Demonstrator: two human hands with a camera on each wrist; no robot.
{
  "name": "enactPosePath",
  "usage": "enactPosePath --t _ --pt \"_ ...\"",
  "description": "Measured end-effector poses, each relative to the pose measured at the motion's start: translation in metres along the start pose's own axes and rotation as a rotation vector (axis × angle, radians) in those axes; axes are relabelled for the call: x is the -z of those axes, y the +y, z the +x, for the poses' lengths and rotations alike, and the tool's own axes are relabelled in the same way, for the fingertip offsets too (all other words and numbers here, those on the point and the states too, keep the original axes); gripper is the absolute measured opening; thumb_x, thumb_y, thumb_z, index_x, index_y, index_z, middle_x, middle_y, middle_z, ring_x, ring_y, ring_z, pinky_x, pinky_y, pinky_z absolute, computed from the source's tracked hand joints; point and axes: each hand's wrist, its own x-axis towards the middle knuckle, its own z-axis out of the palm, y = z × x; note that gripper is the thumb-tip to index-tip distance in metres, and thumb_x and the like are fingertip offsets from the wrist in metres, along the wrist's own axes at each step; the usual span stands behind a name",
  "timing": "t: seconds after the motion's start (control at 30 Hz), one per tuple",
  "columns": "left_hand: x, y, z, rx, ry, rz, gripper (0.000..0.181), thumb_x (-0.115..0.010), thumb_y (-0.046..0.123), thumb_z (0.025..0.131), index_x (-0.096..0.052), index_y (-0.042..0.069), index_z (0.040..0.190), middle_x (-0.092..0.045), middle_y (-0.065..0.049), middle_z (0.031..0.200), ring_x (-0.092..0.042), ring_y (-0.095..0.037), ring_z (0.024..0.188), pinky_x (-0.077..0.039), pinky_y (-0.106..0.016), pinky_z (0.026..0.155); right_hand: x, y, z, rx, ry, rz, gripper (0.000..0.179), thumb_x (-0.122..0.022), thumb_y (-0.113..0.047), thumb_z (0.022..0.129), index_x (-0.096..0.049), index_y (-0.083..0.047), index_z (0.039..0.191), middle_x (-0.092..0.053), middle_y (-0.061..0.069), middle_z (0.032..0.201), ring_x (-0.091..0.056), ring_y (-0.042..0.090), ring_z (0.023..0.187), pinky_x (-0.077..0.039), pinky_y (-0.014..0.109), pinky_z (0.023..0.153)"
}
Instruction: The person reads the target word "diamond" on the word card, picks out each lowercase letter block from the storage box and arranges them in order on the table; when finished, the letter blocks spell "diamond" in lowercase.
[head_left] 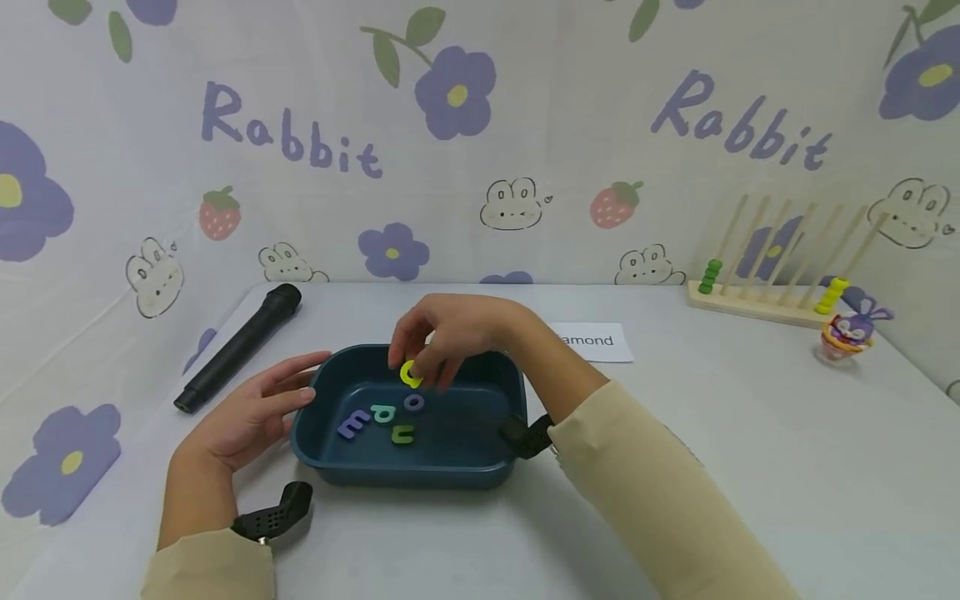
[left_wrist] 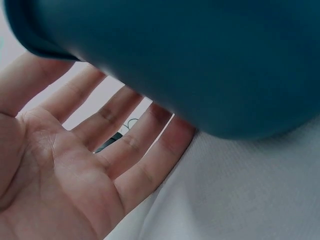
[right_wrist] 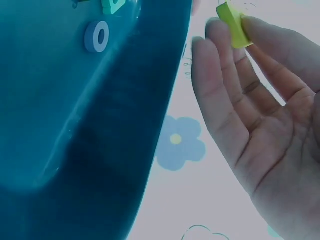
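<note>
The bench [head_left: 810, 467] had a plain white top. A dark blue-green rectangular tray [head_left: 420, 477] with rounded corners sat upright on it, left of the middle. A black rod-shaped thing, much like a microphone [head_left: 240, 348], lay aslant beyond the tray's left side, its thicker end pointing away and its near end close to the bench's left edge. Just behind the tray's right rear corner lay a white card [head_left: 592, 342], partly hidden, with "amond" readable. Toward the far right stood a wooden rack [head_left: 757, 308] of pegs, and near its right end, a small purple long-eared figure [head_left: 849, 333].
</note>
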Motion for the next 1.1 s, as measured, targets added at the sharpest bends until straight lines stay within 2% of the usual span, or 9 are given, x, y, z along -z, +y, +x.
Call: enactPosePath --t 0.3,0.53,0.73,0.93,1.1 --pt "-0.001 -0.002 -0.001 -0.001 0.008 -0.019 0.059 -0.06 0.024 0.105 -0.038 0.022 0.16 -0.028 -0.016 0.168 -0.059 -0.008 0.127 -0.055 -0.031 0.099 0.001 0.007 -0.017 0.036 0.092 0.01 0.014 -0.071 -0.012 0.096 -0.076 -0.008 0.108 -0.075 0.007 0.098 -0.07 0.021 0.087 -0.062 0.033 0.081" --pt "-0.002 -0.001 -0.001 0.003 0.009 -0.023 0.059 -0.06 0.023 0.105 -0.038 0.022 0.16 -0.026 -0.017 0.168 -0.058 -0.009 0.127 -0.056 -0.03 0.098 0.001 0.01 -0.035 0.007 0.115 0.112 0.014 -0.066 -0.011 0.099 -0.074 -0.008 0.11 -0.073 0.01 0.104 -0.073 0.026 0.087 -0.064 0.041 0.077" --pt "-0.001 0.001 -0.002 -0.008 -0.003 -0.027 0.057 -0.059 0.022 0.106 -0.039 0.023 0.16 -0.026 -0.019 0.169 -0.06 -0.008 0.125 -0.056 -0.03 0.098 -0.001 0.021 -0.047 -0.008 0.158 0.161 0.014 -0.066 -0.01 0.099 -0.072 -0.007 0.112 -0.071 0.014 0.105 -0.075 0.028 0.083 -0.064 0.043 0.076" --pt "0.0 0.0 0.0 -0.016 -0.006 -0.032 0.056 -0.058 0.02 0.106 -0.04 0.023 0.159 -0.026 -0.02 0.168 -0.061 -0.009 0.124 -0.057 -0.031 0.097 -0.002 0.032 -0.057 0.017 0.203 0.173 0.014 -0.07 -0.012 0.097 -0.069 -0.007 0.11 -0.068 0.019 0.103 -0.075 0.031 0.082 -0.064 0.042 0.079" --pt "0.0 0.0 0.0 -0.015 -0.006 -0.038 0.055 -0.058 0.021 0.106 -0.041 0.024 0.158 -0.027 -0.019 0.167 -0.06 -0.01 0.125 -0.057 -0.032 0.097 -0.003 0.041 -0.065 0.04 0.23 0.168 0.014 -0.072 -0.014 0.096 -0.072 -0.008 0.108 -0.071 0.015 0.1 -0.074 0.03 0.083 -0.064 0.041 0.08"
